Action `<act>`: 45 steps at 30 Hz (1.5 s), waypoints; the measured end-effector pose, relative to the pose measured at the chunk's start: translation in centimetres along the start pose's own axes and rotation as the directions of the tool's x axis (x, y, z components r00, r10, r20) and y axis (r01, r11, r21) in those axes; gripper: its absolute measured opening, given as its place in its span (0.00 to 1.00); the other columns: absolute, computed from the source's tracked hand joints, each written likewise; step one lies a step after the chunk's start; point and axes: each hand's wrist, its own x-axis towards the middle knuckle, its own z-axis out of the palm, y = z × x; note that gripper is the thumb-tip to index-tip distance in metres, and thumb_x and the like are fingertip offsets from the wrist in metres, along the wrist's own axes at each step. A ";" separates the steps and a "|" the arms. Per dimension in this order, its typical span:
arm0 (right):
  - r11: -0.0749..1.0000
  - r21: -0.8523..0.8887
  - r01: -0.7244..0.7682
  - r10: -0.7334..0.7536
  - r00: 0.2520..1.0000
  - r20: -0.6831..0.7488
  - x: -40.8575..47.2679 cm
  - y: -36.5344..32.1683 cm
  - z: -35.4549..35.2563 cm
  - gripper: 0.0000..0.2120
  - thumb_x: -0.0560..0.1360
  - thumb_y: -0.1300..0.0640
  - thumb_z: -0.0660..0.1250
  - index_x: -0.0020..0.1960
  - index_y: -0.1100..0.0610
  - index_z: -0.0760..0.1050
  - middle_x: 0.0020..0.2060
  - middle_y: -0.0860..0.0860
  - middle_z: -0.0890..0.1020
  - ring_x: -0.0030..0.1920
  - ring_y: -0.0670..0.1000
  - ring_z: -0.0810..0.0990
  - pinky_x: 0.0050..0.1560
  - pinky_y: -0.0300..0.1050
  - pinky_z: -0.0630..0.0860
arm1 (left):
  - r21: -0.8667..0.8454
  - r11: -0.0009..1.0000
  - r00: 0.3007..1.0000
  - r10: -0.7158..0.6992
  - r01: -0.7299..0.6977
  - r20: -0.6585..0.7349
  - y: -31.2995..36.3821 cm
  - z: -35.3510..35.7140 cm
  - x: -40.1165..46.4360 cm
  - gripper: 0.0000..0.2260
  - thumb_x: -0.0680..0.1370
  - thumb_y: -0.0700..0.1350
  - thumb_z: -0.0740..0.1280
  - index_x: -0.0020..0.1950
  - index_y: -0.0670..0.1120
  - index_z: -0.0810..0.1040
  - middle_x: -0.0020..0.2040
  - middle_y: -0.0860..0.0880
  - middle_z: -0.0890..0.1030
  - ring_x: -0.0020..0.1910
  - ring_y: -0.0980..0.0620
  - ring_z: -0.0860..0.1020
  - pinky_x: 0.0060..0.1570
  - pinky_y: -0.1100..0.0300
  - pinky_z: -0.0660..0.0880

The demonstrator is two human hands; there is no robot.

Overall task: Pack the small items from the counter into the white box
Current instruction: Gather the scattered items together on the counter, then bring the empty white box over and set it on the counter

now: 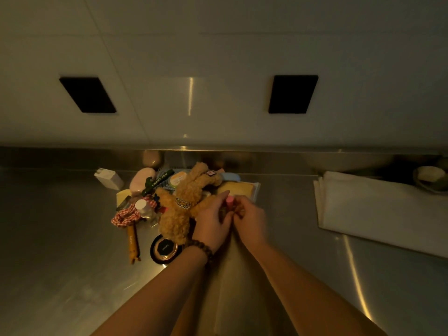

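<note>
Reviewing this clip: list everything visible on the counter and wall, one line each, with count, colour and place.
plush toy: 1, tan, middle of the pile
scrunchie: 1, red-white check, left of the plush
charger: 1, white, far left
soap-shaped item: 1, pale pink, back of the pile
round compact: 1, black, near edge of the pile
pink tube: 1, between both hands
folded cloth: 1, white, right on the counter
wall panels: 2, black, on the wall
counter: 1, steel
left hand: beaded bracelet, on the tube
right hand: on the tube
</note>
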 end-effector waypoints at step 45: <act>0.880 -0.196 -0.432 0.286 0.813 -0.507 -48.3 7.5 -25.2 0.26 0.79 0.47 0.60 0.75 0.51 0.59 0.75 0.53 0.58 0.74 0.54 0.58 0.70 0.50 0.59 | 0.167 0.891 0.819 0.296 -0.422 0.492 23.1 11.4 -34.4 0.31 0.77 0.61 0.56 0.75 0.47 0.55 0.73 0.46 0.62 0.71 0.46 0.61 0.70 0.50 0.55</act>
